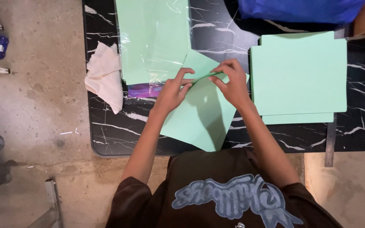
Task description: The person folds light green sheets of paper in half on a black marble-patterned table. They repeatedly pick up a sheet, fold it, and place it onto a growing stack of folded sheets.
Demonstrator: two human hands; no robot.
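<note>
The left hand (173, 89) and the right hand (233, 82) are both pinched on the raised far edge of a green paper sheet (199, 118), fingers closed on the fold where it lifts off the tabletop (110, 135). The sheet lies tilted, one corner toward the person, touching the plastic-wrapped pack of green paper (153, 38) on the left. To crease it well, I judge the edges should be lined up before pressing, with one hand pinning the sheet while the other runs along the fold. A neat stack of green sheets (298, 76) sits just to the right, apart from the hands. A crumpled white cloth (104, 76) hangs at the tabletop's left edge, and a blue bag (300, 9) lies beyond.
</note>
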